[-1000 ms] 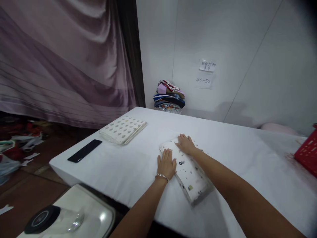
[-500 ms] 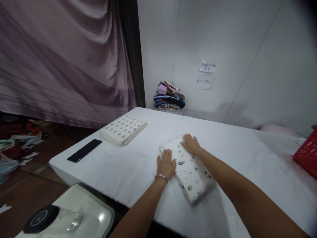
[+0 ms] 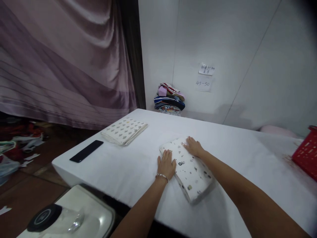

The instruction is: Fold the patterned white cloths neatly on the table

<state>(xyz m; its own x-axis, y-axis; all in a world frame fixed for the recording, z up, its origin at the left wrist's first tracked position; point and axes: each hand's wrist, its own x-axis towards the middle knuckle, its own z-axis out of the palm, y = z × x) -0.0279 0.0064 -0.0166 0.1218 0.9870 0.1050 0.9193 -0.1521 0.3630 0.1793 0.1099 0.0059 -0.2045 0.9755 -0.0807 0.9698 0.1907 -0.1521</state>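
A folded white cloth (image 3: 189, 173) with small dark and olive prints lies at an angle on the white-covered table (image 3: 138, 172). My left hand (image 3: 166, 164), a bracelet on its wrist, rests flat along the cloth's left edge with fingers stretched out. On the cloth's far right edge lies my right hand (image 3: 194, 146), palm down, its fingers extended. A second folded cloth (image 3: 125, 130), cream with grey cloud-like prints, sits further back on the left. Nearer the table's left edge is a flat black phone-like slab (image 3: 86, 151).
A stack of folded fabrics (image 3: 169, 97) stands beyond the table's far edge by the wall. A red plastic basket (image 3: 307, 153) is at the right. Close on the lower left, a pale stool-like surface (image 3: 96, 211) holds a clear, black-based object (image 3: 44, 217). A mauve curtain (image 3: 74, 59) hangs at left.
My right hand has slid slightly along the far right edge of the cloth. My left hand stays in place. The view has shifted a little.
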